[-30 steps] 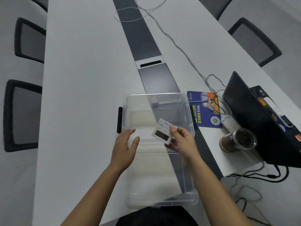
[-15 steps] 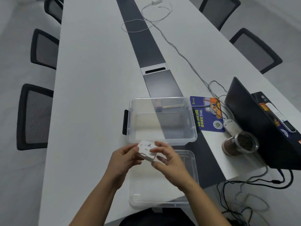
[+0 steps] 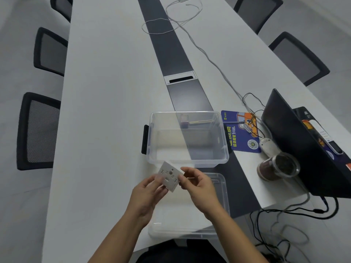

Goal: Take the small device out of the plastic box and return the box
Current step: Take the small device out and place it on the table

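You are looking down at a long white conference table (image 3: 106, 114) with a dark strip running along its middle. Both of your bare hands hold a small white square device (image 3: 169, 176) just above the near edge of the table. Its back faces up toward you, showing small slots and a round dot. Your left hand (image 3: 147, 193) pinches the device's left and near edge between thumb and fingertips. Your right hand (image 3: 198, 186) pinches its right corner between thumb and forefinger, the other fingers loosely curled.

Just beyond the device sits a clear plastic box (image 3: 187, 138), open at the top, with a black latch on its left side; it straddles the dark strip. The device is outside the box, held near its closest wall. Inside the box at the far end lies something small and hard to make out. The clear lid (image 3: 212, 221) lies flat on the table beneath your hands, nearer to you than the box.

To the right of the box are a blue printed mouse pad (image 3: 240, 134), a white mouse (image 3: 266, 146), a clear cup of dark contents (image 3: 278, 168), and an open black laptop (image 3: 296, 147), with black and grey cables trailing around them. Mesh office chairs (image 3: 39, 130) line both sides of the table.
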The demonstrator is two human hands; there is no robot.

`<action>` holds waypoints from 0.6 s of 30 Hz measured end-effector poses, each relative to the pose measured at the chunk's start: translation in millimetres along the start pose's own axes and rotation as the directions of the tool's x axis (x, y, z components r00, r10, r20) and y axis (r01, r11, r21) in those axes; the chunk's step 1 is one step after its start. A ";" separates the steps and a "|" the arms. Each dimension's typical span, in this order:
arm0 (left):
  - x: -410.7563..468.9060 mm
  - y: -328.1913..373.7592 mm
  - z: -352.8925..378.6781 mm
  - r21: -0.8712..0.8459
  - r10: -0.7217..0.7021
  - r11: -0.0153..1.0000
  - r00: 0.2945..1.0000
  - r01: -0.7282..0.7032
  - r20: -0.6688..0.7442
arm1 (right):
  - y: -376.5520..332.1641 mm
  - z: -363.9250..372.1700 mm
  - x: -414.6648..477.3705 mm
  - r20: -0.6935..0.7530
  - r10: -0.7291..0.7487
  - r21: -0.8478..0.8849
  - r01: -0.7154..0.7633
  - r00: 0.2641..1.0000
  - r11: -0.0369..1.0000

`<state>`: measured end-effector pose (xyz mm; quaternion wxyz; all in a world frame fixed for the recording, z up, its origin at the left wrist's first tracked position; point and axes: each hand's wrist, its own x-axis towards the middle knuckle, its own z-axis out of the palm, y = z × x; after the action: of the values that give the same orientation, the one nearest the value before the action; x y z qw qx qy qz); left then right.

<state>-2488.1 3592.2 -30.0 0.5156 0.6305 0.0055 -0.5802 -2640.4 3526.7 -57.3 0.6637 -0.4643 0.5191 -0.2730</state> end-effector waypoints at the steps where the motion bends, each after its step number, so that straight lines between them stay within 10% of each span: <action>1: 0.6 -1.3 2.0 -0.065 -0.054 0.997 0.998 0.052 -0.030 | 3.3 2.4 1.1 -0.007 -0.022 -0.030 0.022 1.000 0.999; 18: 9.9 0.8 -18.1 -0.301 -0.154 0.945 0.986 0.127 -0.066 | 13.0 29.5 8.4 0.058 -0.305 -0.533 0.288 0.951 0.796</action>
<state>-2471.2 3597.9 -40.5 0.5606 0.5692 0.1600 -0.5797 -2611.6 3534.9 -71.8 0.4486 -0.7019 0.5055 -0.2249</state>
